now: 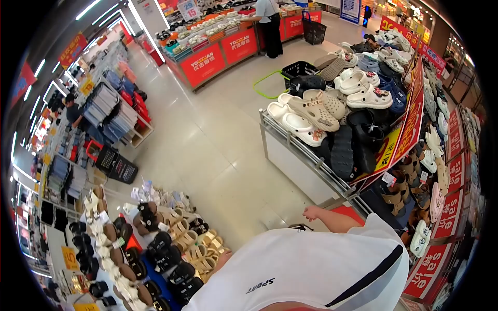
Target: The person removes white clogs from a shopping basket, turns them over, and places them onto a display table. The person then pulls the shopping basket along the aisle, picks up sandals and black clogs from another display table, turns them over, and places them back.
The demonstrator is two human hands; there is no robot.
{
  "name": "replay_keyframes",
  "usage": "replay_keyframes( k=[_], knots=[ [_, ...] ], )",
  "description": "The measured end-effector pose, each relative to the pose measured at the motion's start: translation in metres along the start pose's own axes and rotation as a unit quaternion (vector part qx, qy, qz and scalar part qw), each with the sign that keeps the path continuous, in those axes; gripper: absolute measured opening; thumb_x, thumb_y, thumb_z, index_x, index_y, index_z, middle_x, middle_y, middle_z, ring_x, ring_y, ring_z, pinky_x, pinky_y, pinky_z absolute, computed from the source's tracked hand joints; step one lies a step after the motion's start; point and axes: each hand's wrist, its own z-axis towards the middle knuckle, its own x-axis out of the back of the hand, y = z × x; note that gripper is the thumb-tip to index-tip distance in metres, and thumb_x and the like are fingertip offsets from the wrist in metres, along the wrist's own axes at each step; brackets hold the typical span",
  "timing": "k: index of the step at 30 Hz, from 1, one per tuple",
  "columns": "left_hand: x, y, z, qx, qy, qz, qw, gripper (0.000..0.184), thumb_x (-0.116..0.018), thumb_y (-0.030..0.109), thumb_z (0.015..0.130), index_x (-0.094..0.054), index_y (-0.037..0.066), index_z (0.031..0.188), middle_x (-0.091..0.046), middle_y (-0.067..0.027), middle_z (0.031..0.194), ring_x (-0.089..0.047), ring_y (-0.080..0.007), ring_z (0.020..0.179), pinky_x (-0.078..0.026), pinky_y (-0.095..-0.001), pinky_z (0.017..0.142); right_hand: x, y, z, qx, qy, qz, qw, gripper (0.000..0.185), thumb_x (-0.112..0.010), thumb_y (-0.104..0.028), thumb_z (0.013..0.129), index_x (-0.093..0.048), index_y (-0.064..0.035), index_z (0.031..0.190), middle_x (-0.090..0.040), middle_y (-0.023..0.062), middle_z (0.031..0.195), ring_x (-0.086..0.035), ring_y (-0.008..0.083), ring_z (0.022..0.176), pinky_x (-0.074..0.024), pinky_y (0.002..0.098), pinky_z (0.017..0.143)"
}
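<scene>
White cloth fills the foreground: the person's shirt (311, 264), with "SPORT" in black letters on it. Their right hand (311, 212) hangs just beside the near corner of the shoe bin (290, 168), fingers partly curled; whether they close on anything is too small to tell. The left hand (224, 259) is mostly hidden by the shirt, so I cannot tell how wide it is or if it holds anything. It is at the right edge of the sandal display, next to the gold sandals (211, 244), contact unclear. Those sandals lie in slanting rows along that edge; which way their toes point cannot be made out.

On the bin's left corner, a beige clog (315, 115) points toward the near corner, its long axis roughly along the front rail. A white clog (303, 128) beside it points the same way. Against the rail, a black sole (342, 153) runs lengthwise up the view.

Red panels (202, 63) on the far counter read "YOUXUAN 优选服饰"; red signs (450, 217) at right read "sale 特价". A white price sign (189, 9) above the far counter shows "29" and "15".
</scene>
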Motion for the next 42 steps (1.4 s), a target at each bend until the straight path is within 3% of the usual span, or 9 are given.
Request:
replay_keyframes(
  k=[6, 19, 23, 24, 27, 30, 36, 39, 42],
  knots=[
    [0.088, 0.035, 0.065, 0.017, -0.026, 0.024, 0.999, 0.063, -0.069, 0.001, 0.078, -0.059, 0.015, 0.138, -0.067, -0.0236, 0.121, -0.068, -0.0376, 0.104, -0.055, -0.042, 0.088, 0.03, -0.092, 0.018, 0.011, 0.103, 0.136, 0.985, 0.032, -0.058, -0.029, 0.092, -0.068, -0.0008, 0.105, -0.073, 0.0107, 0.089, -0.072, 0.0212, 0.069, -0.0578, 0.0358, 0.059],
    [0.159, 0.039, 0.175, 0.08, -0.021, 0.049, 0.995, 0.074, -0.085, 0.008, 0.07, -0.059, 0.015, 0.138, -0.068, -0.0184, 0.122, -0.065, -0.0338, 0.112, -0.052, -0.0399, 0.094, 0.059, -0.119, 0.105, -0.128, -0.022, 0.055, 0.99, 0.034, -0.057, -0.03, 0.094, -0.07, -0.0006, 0.103, -0.075, 0.0106, 0.095, -0.073, 0.0236, 0.073, -0.0587, 0.0394, 0.064],
    [0.193, -0.008, 0.231, 0.013, 0.034, 0.14, 0.989, 0.056, -0.076, 0.026, 0.082, -0.062, 0.013, 0.135, -0.07, -0.0172, 0.121, -0.066, -0.0335, 0.11, -0.05, -0.0404, 0.094, 0.095, -0.157, 0.172, -0.117, -0.025, 0.062, 0.991, 0.035, -0.056, -0.03, 0.094, -0.071, 0.0002, 0.102, -0.075, 0.0113, 0.097, -0.073, 0.0246, 0.073, -0.0589, 0.04, 0.066],
    [0.22, -0.007, 0.25, 0.073, -0.056, 0.016, 0.996, 0.054, -0.073, 0.033, 0.083, -0.064, 0.012, 0.132, -0.07, -0.0189, 0.118, -0.066, -0.0355, 0.109, -0.05, -0.0412, 0.095, 0.109, -0.171, 0.192, -0.114, -0.023, 0.062, 0.991, 0.036, -0.055, -0.031, 0.094, -0.071, 0.0003, 0.102, -0.075, 0.0115, 0.098, -0.073, 0.0249, 0.073, -0.0589, 0.0402, 0.066],
    [0.265, 0.046, 0.267, 0.047, 0.054, 0.037, 0.997, 0.053, -0.076, 0.033, 0.08, -0.067, 0.01, 0.127, -0.071, -0.0207, 0.114, -0.065, -0.0376, 0.109, -0.049, -0.0417, 0.096, 0.153, -0.227, 0.252, -0.061, -0.036, 0.04, 0.997, 0.035, -0.053, -0.029, 0.093, -0.073, -0.0007, 0.101, -0.076, 0.0115, 0.094, -0.073, 0.024, 0.072, -0.0589, 0.0393, 0.065],
    [0.303, 0.062, 0.322, 0.034, 0.057, 0.185, 0.981, 0.054, -0.082, 0.033, 0.073, -0.07, 0.008, 0.12, -0.072, -0.0224, 0.104, -0.067, -0.0382, 0.104, -0.051, -0.0429, 0.092, 0.187, -0.263, 0.341, 0.156, -0.056, -0.273, 0.948, 0.035, -0.05, -0.027, 0.088, -0.074, -0.0014, 0.097, -0.075, 0.0115, 0.082, -0.072, 0.0233, 0.066, -0.0577, 0.038, 0.06],
    [0.348, 0.175, 0.406, 0.057, 0.075, 0.113, 0.989, 0.053, -0.081, 0.035, 0.077, -0.069, 0.006, 0.12, -0.075, -0.0136, 0.093, -0.071, -0.027, 0.076, -0.056, -0.0387, 0.068, 0.275, -0.389, 0.338, 0.137, 0.023, -0.026, 0.99, 0.03, -0.054, -0.028, 0.089, -0.069, -0.0034, 0.097, -0.073, 0.0106, 0.078, -0.07, 0.0217, 0.064, -0.0556, 0.0372, 0.058],
    [0.352, 0.215, 0.454, 0.111, 0.047, -0.067, 0.99, 0.047, -0.072, 0.034, 0.085, -0.068, 0.006, 0.123, -0.076, -0.0117, 0.095, -0.072, -0.024, 0.079, -0.057, -0.0358, 0.07, 0.295, -0.411, 0.325, 0.137, 0.022, 0.09, 0.986, 0.03, -0.056, -0.029, 0.09, -0.067, -0.0036, 0.102, -0.073, 0.0092, 0.085, -0.071, 0.0201, 0.068, -0.0558, 0.0364, 0.059],
    [0.366, 0.271, 0.467, 0.078, -0.008, -0.031, 0.996, 0.043, -0.064, 0.033, 0.091, -0.068, 0.006, 0.124, -0.076, -0.0119, 0.099, -0.073, -0.0229, 0.081, -0.057, -0.0355, 0.074, 0.301, -0.42, 0.329, 0.119, -0.004, 0.11, 0.987, 0.032, -0.057, -0.031, 0.091, -0.067, -0.0044, 0.106, -0.073, 0.0092, 0.089, -0.071, 0.0204, 0.07, -0.0562, 0.0363, 0.061]
  ],
)
